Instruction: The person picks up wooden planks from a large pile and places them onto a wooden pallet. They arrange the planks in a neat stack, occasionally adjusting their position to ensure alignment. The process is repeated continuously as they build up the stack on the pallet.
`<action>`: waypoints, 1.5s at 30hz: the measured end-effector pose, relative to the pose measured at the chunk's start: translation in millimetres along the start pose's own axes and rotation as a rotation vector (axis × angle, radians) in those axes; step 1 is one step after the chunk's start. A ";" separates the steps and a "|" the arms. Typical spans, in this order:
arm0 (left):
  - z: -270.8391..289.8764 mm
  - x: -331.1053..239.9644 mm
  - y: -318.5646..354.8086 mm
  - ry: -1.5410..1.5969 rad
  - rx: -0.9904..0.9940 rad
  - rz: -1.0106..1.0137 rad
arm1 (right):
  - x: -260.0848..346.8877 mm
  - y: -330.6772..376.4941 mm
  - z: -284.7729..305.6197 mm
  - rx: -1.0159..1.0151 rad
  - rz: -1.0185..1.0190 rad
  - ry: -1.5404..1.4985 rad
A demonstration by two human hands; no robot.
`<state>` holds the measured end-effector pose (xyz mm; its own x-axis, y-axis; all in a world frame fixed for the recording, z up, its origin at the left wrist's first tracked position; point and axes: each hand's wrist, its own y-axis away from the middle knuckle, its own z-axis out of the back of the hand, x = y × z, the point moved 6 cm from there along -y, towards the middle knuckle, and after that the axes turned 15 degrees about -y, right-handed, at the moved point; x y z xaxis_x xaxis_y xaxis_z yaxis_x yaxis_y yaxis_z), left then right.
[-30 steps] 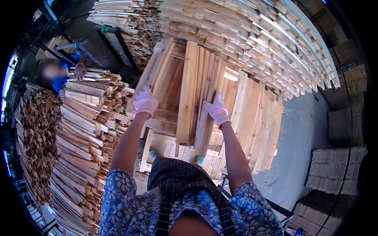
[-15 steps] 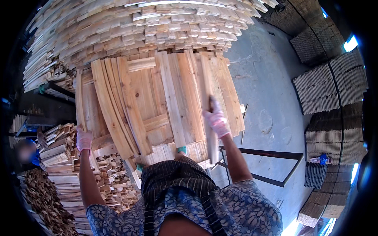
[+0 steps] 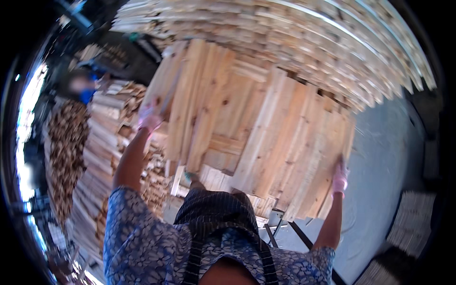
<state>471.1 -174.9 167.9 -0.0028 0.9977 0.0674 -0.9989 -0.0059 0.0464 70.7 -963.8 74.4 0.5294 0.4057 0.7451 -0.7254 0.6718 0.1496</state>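
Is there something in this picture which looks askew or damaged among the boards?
Nothing looks plainly damaged, though blur hides detail. The boards between the left hand and right hand look uneven: their lower ends do not line up.

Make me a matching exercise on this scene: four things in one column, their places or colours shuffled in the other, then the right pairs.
Column one
1. Left hand
2. Right hand
3. Floor
4. Shirt

Column two
A. bluish grey
B. at the right-hand edge of the light wooden planks
C. blue with a pale flower pattern
D. at the left-hand side of the light wooden planks

Right pairs: 1-D, 2-B, 3-A, 4-C
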 end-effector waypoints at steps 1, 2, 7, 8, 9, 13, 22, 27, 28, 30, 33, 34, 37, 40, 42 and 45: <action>-0.3 0.1 -2.9 -0.023 0.008 -0.001 | -10.4 -0.4 -5.9 -0.031 -0.067 0.016; -0.1 1.0 -4.7 -0.044 0.016 0.005 | -22.5 -4.8 1.7 -0.079 -0.133 0.044; 66.4 -61.8 5.6 0.041 -0.057 0.035 | -9.4 -9.5 24.6 -0.084 -0.107 0.200; 81.9 -71.3 11.1 0.232 -0.097 0.017 | 4.5 -8.9 26.6 -0.057 -0.146 0.261; 82.4 -85.2 16.9 0.223 -0.009 -0.069 | 38.5 -9.7 18.6 -0.028 -0.059 0.366; 56.6 -130.5 45.8 0.188 0.299 -0.122 | 195.7 5.3 -86.1 0.139 0.385 0.224; 16.1 -48.8 12.7 0.549 0.279 -0.203 | 479.1 126.3 -375.3 0.297 -0.081 -0.115; 25.0 -64.7 18.8 0.512 0.363 -0.138 | 423.2 94.3 -367.5 0.392 -0.114 -0.588; 28.1 -61.9 22.9 0.500 0.395 -0.112 | 424.9 102.3 -361.4 0.464 -0.213 -0.640; 26.7 -67.5 29.8 0.482 0.349 -0.175 | 407.2 110.0 -325.8 0.352 -0.070 -0.575; 3.6 -72.5 42.8 0.401 0.260 -0.205 | 379.0 133.8 -263.5 0.179 0.253 -0.409; -2.9 -71.8 46.7 0.404 0.284 -0.196 | 365.2 143.9 -244.1 0.165 0.186 -0.236; -5.7 -82.3 28.3 0.455 0.332 -0.088 | 336.9 157.8 -190.0 0.123 0.055 0.239; -3.6 -93.6 14.9 0.544 0.294 -0.012 | 260.7 162.7 -174.4 0.117 -0.099 0.598; 1.8 -91.3 10.3 0.524 0.249 -0.037 | 238.9 167.8 -183.1 0.114 -0.090 0.692; 42.1 -90.9 27.7 0.505 0.172 -0.037 | 235.4 158.0 -182.2 0.199 -0.079 0.547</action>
<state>445.6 -268.5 205.1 -0.0325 0.9056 -0.4230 -0.9768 0.0609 0.2052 160.8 -649.2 155.1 0.6972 0.6551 0.2911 -0.7149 0.6055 0.3498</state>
